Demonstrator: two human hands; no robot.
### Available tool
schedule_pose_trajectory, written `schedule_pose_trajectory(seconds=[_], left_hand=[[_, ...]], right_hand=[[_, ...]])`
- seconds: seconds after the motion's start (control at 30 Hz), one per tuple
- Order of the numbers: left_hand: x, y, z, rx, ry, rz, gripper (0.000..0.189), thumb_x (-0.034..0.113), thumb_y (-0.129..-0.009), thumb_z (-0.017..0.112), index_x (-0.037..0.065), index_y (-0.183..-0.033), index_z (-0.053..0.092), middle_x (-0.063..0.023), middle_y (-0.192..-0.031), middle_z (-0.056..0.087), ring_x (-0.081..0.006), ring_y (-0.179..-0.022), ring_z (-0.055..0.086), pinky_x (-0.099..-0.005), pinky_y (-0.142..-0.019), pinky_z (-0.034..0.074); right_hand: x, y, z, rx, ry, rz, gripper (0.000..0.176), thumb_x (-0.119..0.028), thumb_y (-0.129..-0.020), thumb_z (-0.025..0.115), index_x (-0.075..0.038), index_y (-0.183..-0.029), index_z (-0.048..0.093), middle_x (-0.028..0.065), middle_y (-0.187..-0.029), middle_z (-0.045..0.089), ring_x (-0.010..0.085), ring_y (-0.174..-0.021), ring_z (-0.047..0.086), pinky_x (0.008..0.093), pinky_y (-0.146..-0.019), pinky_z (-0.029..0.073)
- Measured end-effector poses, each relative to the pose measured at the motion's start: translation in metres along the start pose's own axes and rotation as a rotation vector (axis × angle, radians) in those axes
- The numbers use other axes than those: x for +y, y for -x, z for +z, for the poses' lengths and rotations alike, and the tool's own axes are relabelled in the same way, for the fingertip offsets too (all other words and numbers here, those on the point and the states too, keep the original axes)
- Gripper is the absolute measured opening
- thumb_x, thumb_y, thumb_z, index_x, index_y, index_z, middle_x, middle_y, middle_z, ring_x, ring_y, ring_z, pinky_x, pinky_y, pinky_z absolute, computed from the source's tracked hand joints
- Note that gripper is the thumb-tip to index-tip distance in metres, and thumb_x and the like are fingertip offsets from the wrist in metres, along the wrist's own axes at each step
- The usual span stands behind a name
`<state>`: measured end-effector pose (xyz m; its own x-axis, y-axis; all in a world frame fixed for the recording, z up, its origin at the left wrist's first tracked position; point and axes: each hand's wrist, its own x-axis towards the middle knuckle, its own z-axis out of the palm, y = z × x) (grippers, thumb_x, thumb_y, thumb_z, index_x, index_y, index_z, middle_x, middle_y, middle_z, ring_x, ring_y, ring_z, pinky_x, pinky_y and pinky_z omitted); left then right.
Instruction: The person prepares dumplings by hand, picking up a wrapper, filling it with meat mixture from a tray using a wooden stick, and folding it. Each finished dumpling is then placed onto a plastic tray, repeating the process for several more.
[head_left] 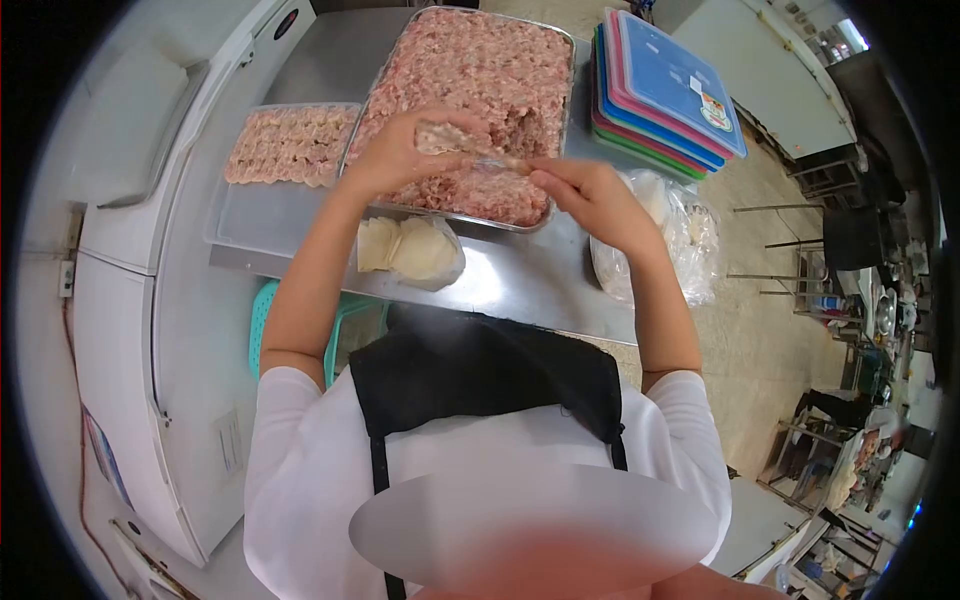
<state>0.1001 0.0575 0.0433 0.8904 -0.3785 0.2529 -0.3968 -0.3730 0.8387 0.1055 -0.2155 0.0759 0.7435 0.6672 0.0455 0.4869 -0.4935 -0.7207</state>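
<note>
A large metal tray (460,60) is heaped with pink minced meat (470,85), dug into near its front right corner. Over its near half, my left hand (405,155) curls around a pale dumpling wrapper (440,137) with meat on it. My right hand (590,195) grips the handle of a thin spatula (500,163), whose blade reaches left to the wrapper; its tip is blurred. Below the tray, a stack of round pale wrappers (425,252) lies in a clear bag on the steel table (510,285).
Left of the meat, rows of filled dumplings (290,148) sit on a plastic tray (255,215). Stacked coloured lids (670,75) stand at the back right. Plastic bags (690,240) lie by the right table edge. A turquoise basket (262,325) is below; a white freezer (190,260) stands left.
</note>
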Motion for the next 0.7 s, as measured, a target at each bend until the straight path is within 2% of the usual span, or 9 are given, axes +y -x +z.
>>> schedule_pose_trajectory(seconds=[0.03,0.1,0.23,0.33,0.37,0.4,0.5,0.6,0.7], left_hand=[[-0.006,0.0,-0.004,-0.074,-0.009,0.005,0.046,0.018,-0.074,0.075,0.005,-0.116,0.061,-0.0062,-0.114,0.062,-0.0203,-0.1,0.061,-0.0334,-0.095,0.044],[-0.019,-0.001,-0.011,-0.217,-0.026,0.014,0.041,0.021,-0.073,0.076,0.005,-0.109,0.064,-0.0068,-0.109,0.065,-0.023,-0.101,0.06,-0.035,-0.093,0.044],[-0.015,0.008,0.004,-0.115,-0.313,-0.155,0.038,0.026,-0.074,0.075,0.005,-0.105,0.065,-0.0116,-0.107,0.065,-0.0278,-0.102,0.06,-0.0361,-0.092,0.045],[-0.06,0.014,0.019,0.075,-0.319,-0.207,0.042,0.029,-0.074,0.074,0.003,-0.106,0.064,-0.0153,-0.106,0.065,-0.0305,-0.101,0.06,-0.0371,-0.09,0.045],[-0.07,0.016,0.023,0.105,-0.354,-0.231,0.046,0.031,-0.074,0.074,0.002,-0.107,0.063,-0.0171,-0.107,0.065,-0.0316,-0.101,0.06,-0.0375,-0.09,0.046],[-0.075,0.018,0.025,0.133,-0.386,-0.255,0.049,0.033,-0.073,0.073,0.0,-0.108,0.062,-0.019,-0.107,0.064,-0.0328,-0.102,0.06,-0.0379,-0.089,0.046],[-0.055,0.014,0.018,0.017,-0.303,-0.404,0.058,0.038,-0.072,0.075,0.001,-0.114,0.059,-0.0206,-0.111,0.063,-0.033,-0.105,0.06,-0.0385,-0.09,0.046],[-0.05,0.025,0.017,0.007,-0.271,-0.477,0.058,0.037,-0.073,0.075,0.004,-0.118,0.057,-0.0178,-0.113,0.063,-0.0318,-0.108,0.059,-0.0391,-0.091,0.045],[-0.014,0.033,0.011,0.218,-0.197,-0.116,0.041,0.029,-0.073,0.078,0.007,-0.104,0.063,-0.0079,-0.099,0.065,-0.0236,-0.097,0.061,-0.0338,-0.09,0.045]], right_hand=[[0.006,0.0,0.007,0.004,-0.002,-0.055,0.032,-0.026,-0.096,0.055,0.0,-0.113,0.063,0.0139,-0.093,0.069,0.0202,-0.077,0.062,0.0318,-0.074,0.049],[0.027,-0.005,0.02,-0.037,-0.027,-0.1,0.033,-0.026,-0.095,0.057,-0.002,-0.115,0.063,0.0152,-0.1,0.068,0.0203,-0.082,0.064,0.032,-0.075,0.049],[0.069,-0.022,0.025,-0.116,-0.041,-0.1,0.029,-0.027,-0.093,0.058,-0.007,-0.113,0.065,0.0154,-0.098,0.067,0.0252,-0.084,0.066,0.0355,-0.074,0.05],[0.048,-0.016,0.018,0.084,0.398,-0.026,0.023,-0.025,-0.091,0.059,-0.013,-0.108,0.066,0.0127,-0.092,0.066,0.0339,-0.082,0.063,0.042,-0.069,0.05],[0.045,-0.012,0.028,0.254,0.416,-0.087,0.018,-0.023,-0.088,0.06,-0.016,-0.104,0.065,0.0111,-0.086,0.064,0.0343,-0.08,0.062,0.0455,-0.067,0.05],[0.043,-0.011,0.038,0.249,0.398,-0.112,0.019,-0.024,-0.089,0.06,-0.015,-0.105,0.065,0.0118,-0.086,0.063,0.0341,-0.079,0.062,0.045,-0.067,0.05],[0.071,-0.01,0.064,0.242,0.283,-0.173,0.019,-0.023,-0.086,0.06,-0.016,-0.104,0.065,0.0117,-0.087,0.065,0.0339,-0.082,0.064,0.0448,-0.069,0.051],[0.103,-0.001,0.043,-0.026,0.697,0.161,0.022,-0.026,-0.088,0.058,-0.014,-0.103,0.067,0.0132,-0.086,0.066,0.0346,-0.084,0.064,0.0445,-0.072,0.05],[0.065,0.015,0.009,0.096,0.456,0.159,0.03,-0.03,-0.092,0.055,-0.007,-0.105,0.068,0.017,-0.093,0.067,0.0344,-0.086,0.064,0.0412,-0.073,0.05]])
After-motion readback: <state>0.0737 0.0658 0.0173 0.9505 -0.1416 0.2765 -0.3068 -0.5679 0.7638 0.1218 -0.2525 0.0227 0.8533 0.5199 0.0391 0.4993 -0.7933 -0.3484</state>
